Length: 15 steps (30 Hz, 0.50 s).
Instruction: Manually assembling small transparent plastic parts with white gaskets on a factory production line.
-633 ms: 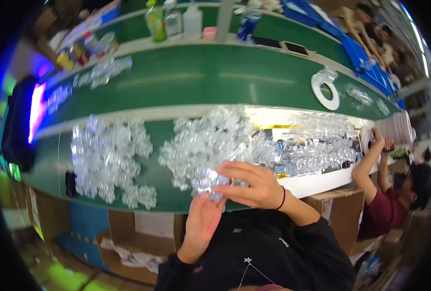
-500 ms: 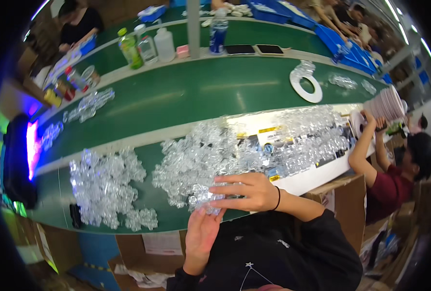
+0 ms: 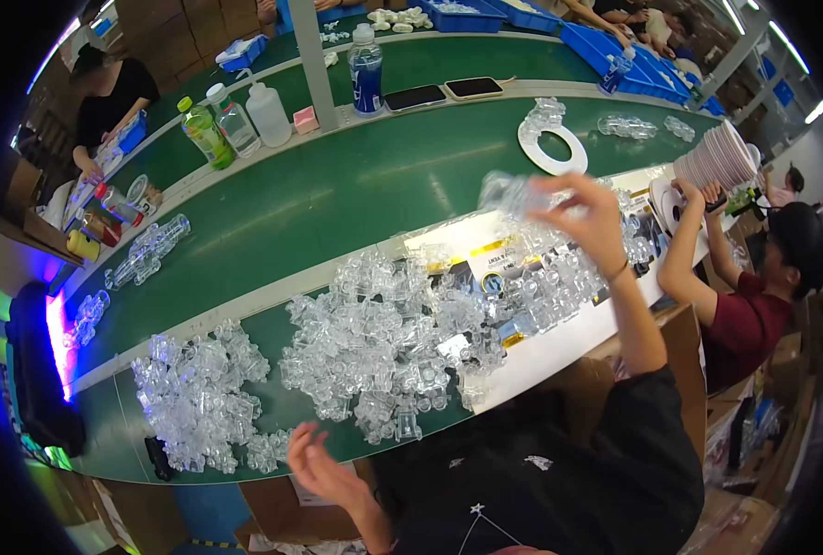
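Raised over the far side of the white board [image 3: 541, 365], my right hand [image 3: 582, 222] pinches a clear plastic piece [image 3: 508, 194], which is blurred by motion. My left hand [image 3: 330, 470] is at the bench's near edge, empty, its fingers loosely bent and apart. Just beyond it lies a large heap of clear moulded plastic pieces [image 3: 360, 338]. To its left is a second heap of clear pieces [image 3: 198, 398]. More clear pieces [image 3: 559, 291] are spread in rows on the board, partly behind my right forearm.
On the green conveyor belt [image 3: 337, 194] a white ring [image 3: 528, 141] carries clear pieces. Bottles [image 3: 204, 134] and phones [image 3: 415, 98] line the far ledge. A co-worker [image 3: 754, 296] at right handles a spool [image 3: 718, 159]. A glowing machine [image 3: 46, 370] stands left.
My hands have parted. The right has swung up and to the right with a clear piece; the left has dropped back toward the near edge, empty. The view has tilted slightly.
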Motion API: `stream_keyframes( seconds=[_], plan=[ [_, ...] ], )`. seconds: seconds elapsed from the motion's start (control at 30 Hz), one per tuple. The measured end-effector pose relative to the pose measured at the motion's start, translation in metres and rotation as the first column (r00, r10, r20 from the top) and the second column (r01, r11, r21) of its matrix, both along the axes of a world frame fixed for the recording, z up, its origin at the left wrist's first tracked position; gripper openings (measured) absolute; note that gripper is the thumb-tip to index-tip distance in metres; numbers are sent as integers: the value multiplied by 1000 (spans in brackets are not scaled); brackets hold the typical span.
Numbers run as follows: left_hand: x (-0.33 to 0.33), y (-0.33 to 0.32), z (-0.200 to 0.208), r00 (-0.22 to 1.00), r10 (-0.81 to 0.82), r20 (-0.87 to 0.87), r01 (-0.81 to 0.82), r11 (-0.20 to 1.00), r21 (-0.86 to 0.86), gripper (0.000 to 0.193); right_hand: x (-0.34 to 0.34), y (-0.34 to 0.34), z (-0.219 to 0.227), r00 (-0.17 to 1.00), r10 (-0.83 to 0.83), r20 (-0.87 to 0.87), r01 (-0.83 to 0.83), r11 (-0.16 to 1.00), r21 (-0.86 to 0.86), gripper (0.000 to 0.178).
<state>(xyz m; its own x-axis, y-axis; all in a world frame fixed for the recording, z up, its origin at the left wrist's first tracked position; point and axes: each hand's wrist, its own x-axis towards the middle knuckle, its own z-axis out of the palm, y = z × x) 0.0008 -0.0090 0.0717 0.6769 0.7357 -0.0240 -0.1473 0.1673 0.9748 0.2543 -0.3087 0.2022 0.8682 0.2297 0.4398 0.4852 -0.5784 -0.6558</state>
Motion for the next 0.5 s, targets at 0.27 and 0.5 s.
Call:
stream_keyframes(
  seconds=[0.27, 0.5],
  plan=[
    [-15, 14, -77, 906, 401, -137, -62, 446, 893, 17, 153, -165, -73, 852, -500, -156, 427, 835, -348, 38],
    [-6, 15, -94, 879, 460, -126, -49, 350, 936, 21, 205, -174, -114, 787, -590, -179, 443, 743, -502, 39]
  ],
)
